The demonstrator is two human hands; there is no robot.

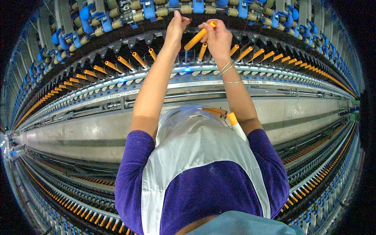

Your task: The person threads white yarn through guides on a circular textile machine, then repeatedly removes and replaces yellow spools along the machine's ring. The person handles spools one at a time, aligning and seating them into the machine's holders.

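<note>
My right hand (218,39) is closed around the upper part of an orange bobbin tube (197,38). The tube tilts, its lower end down to the left, just above a bare spindle (187,56) in the row. My left hand (177,29) is raised to the left of the tube, close under the rollers (186,8); its fingers look apart and I see nothing in them. Any thread between the hands is too fine to make out. Orange bobbin tubes (202,51) stand on the neighbouring spindles.
A long metal rail (156,76) with blue lights runs below the spindles. Blue roller arms (149,9) hang above. Brown tubes (215,111) and a white tube with a yellow end (232,118) stick out of my apron (188,145). Another spinning frame (78,209) stands behind me.
</note>
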